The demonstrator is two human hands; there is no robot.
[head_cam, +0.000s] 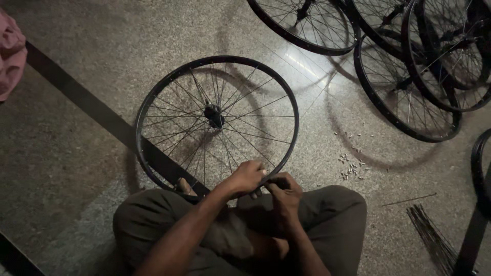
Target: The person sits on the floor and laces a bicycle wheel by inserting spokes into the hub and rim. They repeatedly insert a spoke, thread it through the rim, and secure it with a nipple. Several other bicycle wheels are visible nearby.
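1. Far left of both hands, a pink cloth (pixel 10 53) lies on the floor (pixel 66 168).
2. Left hand (pixel 246 177): its grip is closed over the near rim of the spoked wheel (pixel 217 118), which stands just ahead of the knees.
3. Right hand (pixel 283 191), touching the left, fingers pinched at that same rim.
4. Right of the grip: small nipples (pixel 352 167) scattered, loose spokes (pixel 434 240) bundled, more wheels (pixel 404 97) beyond.

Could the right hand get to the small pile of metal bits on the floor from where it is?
Probably yes: the right hand sits at the wheel rim, and only bare floor separates it from the pile of small metal pieces.
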